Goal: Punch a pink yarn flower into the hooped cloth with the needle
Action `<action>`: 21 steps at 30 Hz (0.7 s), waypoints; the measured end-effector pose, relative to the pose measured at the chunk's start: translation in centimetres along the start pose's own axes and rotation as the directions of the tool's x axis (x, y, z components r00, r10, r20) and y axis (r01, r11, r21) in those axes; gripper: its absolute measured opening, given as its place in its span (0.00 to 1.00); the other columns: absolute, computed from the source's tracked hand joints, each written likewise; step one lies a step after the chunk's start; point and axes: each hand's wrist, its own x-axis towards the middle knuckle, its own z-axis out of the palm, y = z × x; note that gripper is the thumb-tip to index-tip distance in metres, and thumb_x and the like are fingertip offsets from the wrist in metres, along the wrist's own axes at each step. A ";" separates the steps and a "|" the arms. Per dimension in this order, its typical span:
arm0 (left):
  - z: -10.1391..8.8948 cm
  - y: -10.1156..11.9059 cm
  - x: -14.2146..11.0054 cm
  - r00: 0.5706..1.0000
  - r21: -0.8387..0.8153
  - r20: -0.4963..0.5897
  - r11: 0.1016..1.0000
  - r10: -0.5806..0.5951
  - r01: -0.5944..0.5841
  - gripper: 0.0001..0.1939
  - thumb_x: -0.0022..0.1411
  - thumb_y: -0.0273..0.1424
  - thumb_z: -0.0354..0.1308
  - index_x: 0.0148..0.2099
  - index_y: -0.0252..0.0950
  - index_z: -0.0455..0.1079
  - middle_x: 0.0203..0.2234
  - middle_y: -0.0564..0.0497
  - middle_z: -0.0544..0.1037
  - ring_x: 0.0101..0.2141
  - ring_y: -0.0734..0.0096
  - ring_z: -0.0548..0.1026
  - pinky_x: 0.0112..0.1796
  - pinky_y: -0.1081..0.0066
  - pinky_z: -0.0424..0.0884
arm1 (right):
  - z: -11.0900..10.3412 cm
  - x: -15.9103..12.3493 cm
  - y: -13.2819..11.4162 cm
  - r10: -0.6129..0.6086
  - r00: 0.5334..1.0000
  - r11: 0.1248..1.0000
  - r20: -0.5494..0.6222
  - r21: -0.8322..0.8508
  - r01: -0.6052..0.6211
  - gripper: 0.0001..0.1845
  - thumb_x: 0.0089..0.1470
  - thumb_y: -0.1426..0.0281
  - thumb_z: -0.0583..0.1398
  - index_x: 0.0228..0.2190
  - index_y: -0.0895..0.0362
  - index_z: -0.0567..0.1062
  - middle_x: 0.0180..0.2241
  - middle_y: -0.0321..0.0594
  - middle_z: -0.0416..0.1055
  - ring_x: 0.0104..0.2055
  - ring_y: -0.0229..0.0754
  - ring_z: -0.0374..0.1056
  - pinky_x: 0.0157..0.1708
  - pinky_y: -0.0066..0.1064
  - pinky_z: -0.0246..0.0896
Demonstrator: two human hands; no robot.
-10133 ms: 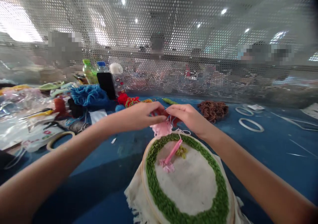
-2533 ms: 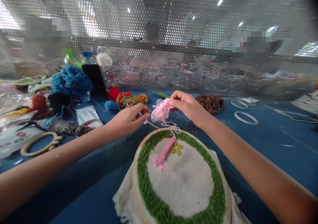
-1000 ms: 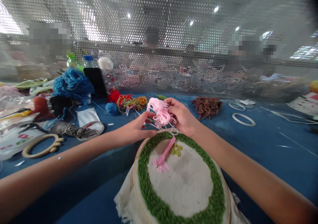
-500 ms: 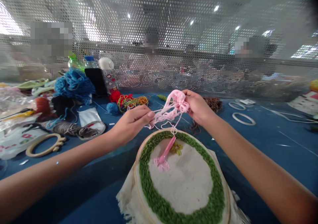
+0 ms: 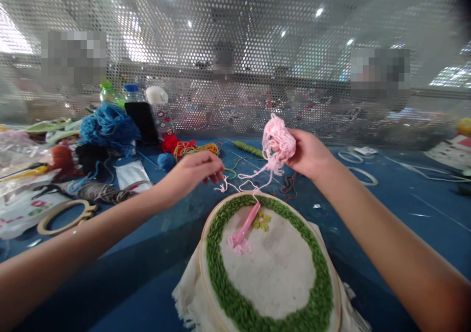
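Observation:
A tangled bundle of pink yarn (image 5: 277,143) is gripped by my right hand (image 5: 307,152), raised above the table. Loose strands trail down from it to a pink punch needle (image 5: 248,223), which stands slanted in the cloth. My left hand (image 5: 202,167) hovers to the left of the yarn, fingers loosely curled and apart, with nothing in them. Below both hands lies an embroidery hoop (image 5: 202,253) stretched with off-white cloth (image 5: 272,273). A ring of thick green stitching (image 5: 224,283) borders it; inside are a small yellow-green flower (image 5: 262,221) and a pink stitched patch (image 5: 240,245).
Blue yarn (image 5: 108,128), a black phone (image 5: 142,122), bottles and red yarn (image 5: 174,145) crowd the back left. A wooden hoop (image 5: 44,223) and grey yarn (image 5: 99,190) lie at left. Green yarn (image 5: 248,148) and white rings (image 5: 362,176) lie farther back. A perforated metal screen (image 5: 250,37) stands behind.
My left hand has let go of the pink strands and drawn slightly left. The right hand has shifted right with the yarn bundle, whose strands now hang loose.

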 end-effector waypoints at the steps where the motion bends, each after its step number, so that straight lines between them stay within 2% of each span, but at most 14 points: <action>1: 0.3 -0.3 -0.1 0.998 0.041 0.057 0.998 -0.041 0.038 0.10 0.61 0.36 0.58 0.39 0.34 0.71 0.33 0.48 0.78 0.34 0.64 0.74 0.36 0.66 0.67 | 0.9 -0.6 -1.1 -0.001 1.000 0.997 0.012 0.074 0.001 0.09 0.54 0.66 0.51 0.26 0.55 0.66 0.24 0.38 0.63 0.25 0.38 0.62 0.23 0.30 0.60; 3: 1.0 -0.9 -0.5 0.984 0.099 0.148 0.992 -0.095 0.081 0.19 0.58 0.39 0.62 0.50 0.36 0.70 0.46 0.45 0.77 0.46 0.56 0.72 0.46 0.61 0.66 | 2.8 -2.3 -3.2 0.021 1.000 0.909 0.023 0.415 -0.028 0.08 0.55 0.69 0.52 0.28 0.54 0.69 0.27 0.37 0.66 0.29 0.37 0.65 0.29 0.30 0.65; 4: 1.3 -1.1 -0.9 0.978 0.110 0.181 0.990 -0.106 0.087 0.25 0.57 0.40 0.63 0.55 0.38 0.67 0.52 0.44 0.73 0.52 0.53 0.69 0.50 0.58 0.63 | 3.8 -3.2 -4.1 0.036 0.999 0.861 0.034 0.506 -0.048 0.09 0.56 0.70 0.51 0.28 0.54 0.70 0.28 0.37 0.67 0.30 0.36 0.66 0.31 0.28 0.66; 6: 2.1 -1.3 -1.4 0.965 0.092 0.239 0.992 -0.104 0.084 0.32 0.57 0.41 0.63 0.61 0.41 0.61 0.61 0.44 0.64 0.59 0.51 0.62 0.56 0.54 0.57 | 5.3 -4.7 -5.4 0.053 0.996 0.797 0.072 0.598 -0.086 0.12 0.58 0.70 0.50 0.29 0.55 0.72 0.30 0.37 0.70 0.32 0.37 0.69 0.33 0.28 0.68; 7: 2.4 -1.4 -1.7 0.958 0.065 0.270 0.995 -0.094 0.080 0.32 0.57 0.41 0.63 0.62 0.41 0.60 0.63 0.44 0.62 0.60 0.51 0.60 0.58 0.54 0.55 | 5.9 -5.2 -5.8 0.067 0.994 0.791 0.091 0.602 -0.109 0.12 0.58 0.69 0.51 0.29 0.55 0.72 0.30 0.37 0.71 0.32 0.37 0.70 0.33 0.29 0.69; 9: 3.2 -1.6 -2.0 0.939 -0.025 0.339 0.997 -0.062 0.075 0.31 0.59 0.39 0.62 0.62 0.40 0.60 0.62 0.44 0.63 0.60 0.52 0.61 0.59 0.55 0.56 | 6.5 -5.8 -6.0 0.115 0.989 0.778 0.095 0.610 -0.149 0.11 0.58 0.69 0.52 0.28 0.55 0.72 0.29 0.37 0.72 0.30 0.37 0.70 0.32 0.29 0.70; 12: 4.0 -1.8 -2.1 0.918 -0.195 0.396 0.976 -0.013 0.098 0.27 0.62 0.36 0.59 0.61 0.38 0.60 0.56 0.42 0.71 0.55 0.57 0.69 0.54 0.59 0.65 | 6.5 -5.6 -5.9 0.183 0.980 0.723 0.077 0.665 -0.187 0.14 0.59 0.72 0.50 0.26 0.56 0.72 0.27 0.37 0.72 0.28 0.36 0.69 0.29 0.27 0.70; 14: 3.9 -1.5 -1.9 0.936 -0.283 0.352 0.954 0.010 0.097 0.21 0.64 0.35 0.56 0.57 0.36 0.65 0.43 0.44 0.79 0.45 0.64 0.76 0.47 0.64 0.70 | 6.3 -5.3 -5.7 0.188 0.978 0.714 0.092 0.672 -0.200 0.15 0.59 0.72 0.49 0.26 0.57 0.72 0.26 0.37 0.71 0.27 0.35 0.69 0.26 0.25 0.69; 15: 3.6 -1.2 -1.7 0.951 -0.314 0.307 0.946 0.017 0.084 0.16 0.65 0.35 0.54 0.53 0.35 0.68 0.35 0.47 0.79 0.38 0.69 0.77 0.42 0.68 0.71 | 6.2 -5.1 -5.6 0.185 0.977 0.729 0.102 0.653 -0.206 0.15 0.60 0.71 0.50 0.26 0.57 0.72 0.25 0.37 0.70 0.26 0.35 0.68 0.24 0.25 0.68; 16: 3.2 -0.9 -1.6 0.967 -0.335 0.253 0.940 0.025 0.064 0.13 0.67 0.35 0.52 0.48 0.35 0.71 0.27 0.51 0.76 0.30 0.74 0.75 0.36 0.72 0.70 | 6.1 -4.8 -5.3 0.186 0.977 0.752 0.102 0.626 -0.208 0.14 0.59 0.70 0.50 0.26 0.57 0.72 0.25 0.37 0.69 0.25 0.35 0.67 0.22 0.25 0.66; 18: 1.9 0.0 -1.2 0.989 -0.358 0.140 0.934 0.043 0.011 0.13 0.68 0.35 0.50 0.39 0.35 0.73 0.17 0.57 0.66 0.19 0.79 0.65 0.23 0.76 0.62 | 5.6 -4.1 -4.6 0.192 0.980 0.799 0.057 0.570 -0.190 0.13 0.58 0.69 0.52 0.25 0.57 0.71 0.22 0.36 0.66 0.21 0.34 0.63 0.18 0.24 0.62; 21: -0.2 1.6 -0.7 0.996 -0.354 -0.011 0.931 0.093 -0.091 0.17 0.67 0.35 0.50 0.27 0.35 0.69 0.14 0.57 0.59 0.16 0.80 0.55 0.18 0.74 0.50 | 3.9 -2.1 -2.4 0.180 0.981 0.874 -0.074 0.470 -0.125 0.12 0.58 0.69 0.52 0.24 0.56 0.68 0.20 0.34 0.61 0.19 0.33 0.58 0.17 0.24 0.57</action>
